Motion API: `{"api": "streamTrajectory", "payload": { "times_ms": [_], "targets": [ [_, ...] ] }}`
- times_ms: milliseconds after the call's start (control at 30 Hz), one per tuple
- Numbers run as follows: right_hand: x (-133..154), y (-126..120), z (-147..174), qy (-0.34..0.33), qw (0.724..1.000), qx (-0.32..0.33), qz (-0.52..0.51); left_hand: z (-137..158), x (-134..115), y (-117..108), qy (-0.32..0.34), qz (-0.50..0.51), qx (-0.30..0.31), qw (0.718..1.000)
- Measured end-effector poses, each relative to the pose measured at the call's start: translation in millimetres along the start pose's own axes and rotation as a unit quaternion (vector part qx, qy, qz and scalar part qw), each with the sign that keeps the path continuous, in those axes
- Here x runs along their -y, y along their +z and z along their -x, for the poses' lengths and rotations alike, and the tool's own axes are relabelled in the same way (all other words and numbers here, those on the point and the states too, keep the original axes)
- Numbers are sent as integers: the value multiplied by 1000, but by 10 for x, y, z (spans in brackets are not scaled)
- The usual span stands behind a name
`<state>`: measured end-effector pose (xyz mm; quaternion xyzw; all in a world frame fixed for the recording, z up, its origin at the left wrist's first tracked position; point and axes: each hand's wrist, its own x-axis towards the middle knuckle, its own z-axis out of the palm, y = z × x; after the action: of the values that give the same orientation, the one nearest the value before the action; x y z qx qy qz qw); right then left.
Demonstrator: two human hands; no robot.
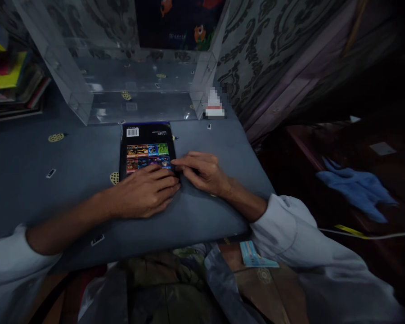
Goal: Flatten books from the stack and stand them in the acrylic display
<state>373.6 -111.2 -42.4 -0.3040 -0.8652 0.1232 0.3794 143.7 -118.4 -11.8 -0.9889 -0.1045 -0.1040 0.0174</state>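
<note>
A black book point(148, 135) lies flat on the grey tablecloth, a barcode at its upper left and rows of small colourful pictures below. It looks like the back cover. My left hand point(146, 191) rests flat over the book's lower part, fingers stretched toward the right, covering the bottom edge. At the book's right edge is my right hand point(204, 171), index finger stretched out and touching the cover's side, the other fingers loosely bent. Neither hand lifts the book.
A clear acrylic rack point(138, 105) stands behind the book, with a dark picture book point(178, 27) in its upper part. Stacked books point(13, 90) sit at the far left. A white object point(215, 105) is beside the rack. Blue cloth point(357, 186) lies off to the right.
</note>
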Motion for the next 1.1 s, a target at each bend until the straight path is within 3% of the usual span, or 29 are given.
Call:
{"api": "streamTrajectory", "payload": {
  "times_ms": [367, 500, 900, 1100],
  "targets": [
    [162, -38, 152, -20, 999, -11, -39, 54, -121, 19, 20, -93, -62, 994],
    [204, -48, 173, -54, 997, -21, -52, 85, -150, 22, 19, -95, -86, 992],
    [201, -30, 184, -51, 996, -26, -66, 134, -174, 29, 20, -96, -98, 990],
    [202, -43, 177, -47, 996, -13, -72, 303, -141, -91, -3, -99, -135, 986]
  ]
}}
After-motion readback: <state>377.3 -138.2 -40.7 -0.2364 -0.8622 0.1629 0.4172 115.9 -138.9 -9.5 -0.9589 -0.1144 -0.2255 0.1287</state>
